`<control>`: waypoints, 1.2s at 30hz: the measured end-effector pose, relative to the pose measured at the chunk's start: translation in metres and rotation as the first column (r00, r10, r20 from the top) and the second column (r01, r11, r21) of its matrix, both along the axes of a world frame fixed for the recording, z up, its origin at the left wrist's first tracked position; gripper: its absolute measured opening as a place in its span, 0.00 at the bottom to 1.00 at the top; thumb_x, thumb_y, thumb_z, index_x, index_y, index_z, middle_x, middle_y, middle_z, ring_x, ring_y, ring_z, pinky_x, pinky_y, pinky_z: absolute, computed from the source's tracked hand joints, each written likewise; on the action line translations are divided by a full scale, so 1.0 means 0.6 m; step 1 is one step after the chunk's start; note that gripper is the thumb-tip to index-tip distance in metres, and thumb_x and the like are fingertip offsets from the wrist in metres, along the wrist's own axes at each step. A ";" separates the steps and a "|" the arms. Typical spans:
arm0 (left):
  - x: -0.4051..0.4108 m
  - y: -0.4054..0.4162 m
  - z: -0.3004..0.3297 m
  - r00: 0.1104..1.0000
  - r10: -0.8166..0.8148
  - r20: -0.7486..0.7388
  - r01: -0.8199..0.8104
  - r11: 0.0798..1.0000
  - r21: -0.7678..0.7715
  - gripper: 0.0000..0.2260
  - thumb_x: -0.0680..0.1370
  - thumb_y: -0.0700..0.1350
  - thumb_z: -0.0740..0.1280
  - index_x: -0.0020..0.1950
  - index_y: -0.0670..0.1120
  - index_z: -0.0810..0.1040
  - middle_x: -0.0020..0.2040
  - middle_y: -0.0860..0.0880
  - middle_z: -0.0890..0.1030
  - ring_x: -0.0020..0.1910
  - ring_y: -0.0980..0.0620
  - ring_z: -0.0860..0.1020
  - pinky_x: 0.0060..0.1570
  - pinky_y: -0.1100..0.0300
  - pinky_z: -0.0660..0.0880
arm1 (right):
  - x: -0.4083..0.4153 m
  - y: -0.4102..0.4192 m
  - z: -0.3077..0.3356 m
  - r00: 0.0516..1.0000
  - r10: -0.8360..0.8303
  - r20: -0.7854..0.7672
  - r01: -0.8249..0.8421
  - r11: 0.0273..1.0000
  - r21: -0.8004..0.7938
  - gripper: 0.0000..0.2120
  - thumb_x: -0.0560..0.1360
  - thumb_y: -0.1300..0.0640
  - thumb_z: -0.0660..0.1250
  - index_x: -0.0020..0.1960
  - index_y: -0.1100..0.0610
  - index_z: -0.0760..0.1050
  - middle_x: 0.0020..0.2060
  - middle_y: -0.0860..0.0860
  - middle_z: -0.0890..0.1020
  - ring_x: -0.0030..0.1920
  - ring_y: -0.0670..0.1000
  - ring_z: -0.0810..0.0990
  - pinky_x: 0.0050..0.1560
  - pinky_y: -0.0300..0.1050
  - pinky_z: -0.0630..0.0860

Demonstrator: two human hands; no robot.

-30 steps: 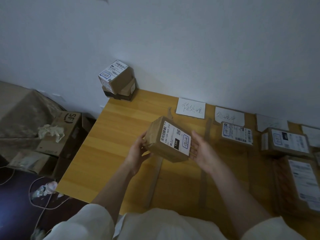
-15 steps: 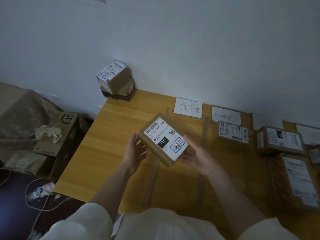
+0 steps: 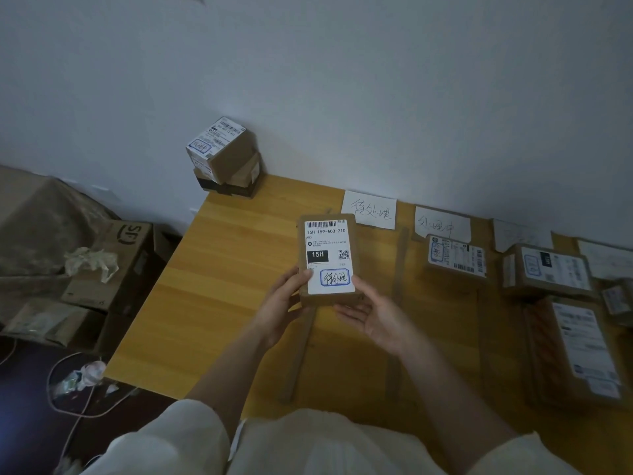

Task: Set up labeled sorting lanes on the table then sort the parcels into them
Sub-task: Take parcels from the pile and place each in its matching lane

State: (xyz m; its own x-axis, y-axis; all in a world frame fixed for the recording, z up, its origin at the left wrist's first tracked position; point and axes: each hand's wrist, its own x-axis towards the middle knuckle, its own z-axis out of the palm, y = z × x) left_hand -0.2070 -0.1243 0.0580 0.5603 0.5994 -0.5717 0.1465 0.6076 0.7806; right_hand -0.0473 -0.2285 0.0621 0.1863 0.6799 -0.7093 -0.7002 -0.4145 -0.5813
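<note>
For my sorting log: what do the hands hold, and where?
Both hands, left hand and right hand, hold the labelled cardboard parcel by its near end.

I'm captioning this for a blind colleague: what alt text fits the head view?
Two hands, left hand and right hand, hold a labelled parcel above a wooden table with taped lanes, paper lane labels and sorted parcels at right.

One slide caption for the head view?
Both hands hold a labelled parcel above the taped lanes on the table.

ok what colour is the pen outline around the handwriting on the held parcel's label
Blue: a hand-drawn box on the white label of the brown parcel, seen in the head view.
</note>
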 end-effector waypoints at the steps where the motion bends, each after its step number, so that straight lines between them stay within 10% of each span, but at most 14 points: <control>1: 0.000 -0.001 -0.001 1.000 -0.002 -0.003 0.002 1.000 -0.006 0.23 0.70 0.58 0.69 0.64 0.54 0.76 0.57 0.52 0.83 0.52 0.54 0.80 0.54 0.56 0.73 | 0.000 -0.002 0.000 0.998 0.048 0.046 -0.047 0.999 -0.026 0.25 0.68 0.46 0.71 0.62 0.54 0.76 0.56 0.57 0.80 0.56 0.56 0.81 0.56 0.52 0.79; 12: -0.009 -0.008 -0.031 0.978 -0.161 -0.133 0.144 0.981 -0.128 0.21 0.68 0.60 0.67 0.57 0.51 0.80 0.50 0.50 0.84 0.49 0.52 0.77 0.49 0.56 0.70 | 0.003 -0.023 -0.025 0.971 0.161 0.175 -0.117 0.965 -0.236 0.27 0.64 0.38 0.72 0.56 0.54 0.78 0.46 0.50 0.87 0.55 0.54 0.81 0.66 0.54 0.72; 20: -0.018 0.042 -0.060 0.938 0.149 -0.312 -0.119 0.987 0.112 0.16 0.78 0.47 0.67 0.65 0.46 0.76 0.58 0.46 0.80 0.57 0.49 0.77 0.59 0.52 0.72 | 0.005 -0.004 -0.034 0.995 -0.101 0.018 0.102 0.964 -0.246 0.28 0.67 0.44 0.75 0.60 0.58 0.76 0.52 0.56 0.84 0.57 0.56 0.80 0.63 0.55 0.75; 27: -0.054 0.110 -0.111 0.776 0.108 -0.621 0.226 0.872 0.434 0.26 0.73 0.43 0.72 0.70 0.47 0.71 0.69 0.44 0.73 0.68 0.42 0.70 0.65 0.49 0.71 | 0.022 0.073 -0.035 0.918 -0.395 -0.017 0.377 0.887 -0.267 0.33 0.67 0.48 0.77 0.67 0.55 0.68 0.59 0.59 0.78 0.60 0.59 0.77 0.57 0.56 0.79; 36: -0.057 0.172 -0.149 0.668 -0.020 -0.743 0.538 0.703 0.465 0.29 0.72 0.45 0.73 0.72 0.55 0.68 0.73 0.50 0.68 0.72 0.44 0.63 0.68 0.51 0.64 | 0.048 0.193 -0.052 0.800 -0.600 0.032 0.579 0.755 -0.308 0.30 0.70 0.47 0.75 0.66 0.53 0.66 0.56 0.57 0.75 0.61 0.58 0.74 0.65 0.56 0.73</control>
